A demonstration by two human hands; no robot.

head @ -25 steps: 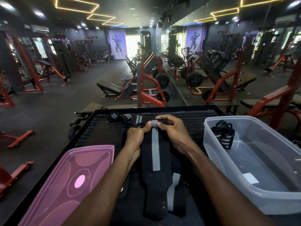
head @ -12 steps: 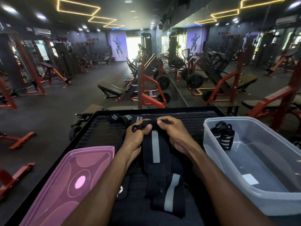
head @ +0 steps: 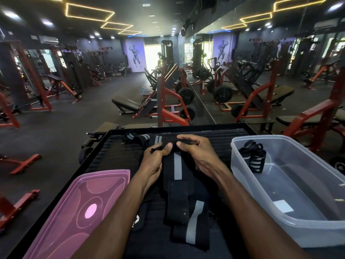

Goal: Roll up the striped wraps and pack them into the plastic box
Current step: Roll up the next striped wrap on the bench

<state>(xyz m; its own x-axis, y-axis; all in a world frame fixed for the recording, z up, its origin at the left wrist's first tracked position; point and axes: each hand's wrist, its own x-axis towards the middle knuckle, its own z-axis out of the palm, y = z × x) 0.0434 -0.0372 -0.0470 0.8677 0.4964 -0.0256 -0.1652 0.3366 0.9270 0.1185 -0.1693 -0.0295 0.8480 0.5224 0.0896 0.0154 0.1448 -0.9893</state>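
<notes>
Striped wrap [head: 177, 166] lies on the black ribbed desk [head: 115, 156] between my two forearms, its long axis running straight away from me, with the grey centre stripe following that same line. Its far end is turned into a short roll lying crosswise, left to right, and both hands work on that roll. My left hand [head: 153, 161] has its grip curled round the left end of the roll, thumb pressed on top, and a thin black loop sticks out by the knuckles. My right hand [head: 196, 152] has its grip pinching the right end, thumb underneath near the middle and fingers curved over the top. The near end of the wrap, plain black, overlaps a second striped wrap [head: 194, 223] that lies flat closer to me, pointing the same way.

More wraps [head: 141, 137] sit in a loose heap at the far edge of the desk, just beyond my hands. On my right the clear plastic box [head: 280, 227] stands open with one rolled wrap [head: 254, 157] in its far corner. The pink lid [head: 61, 221] rests on my left.
</notes>
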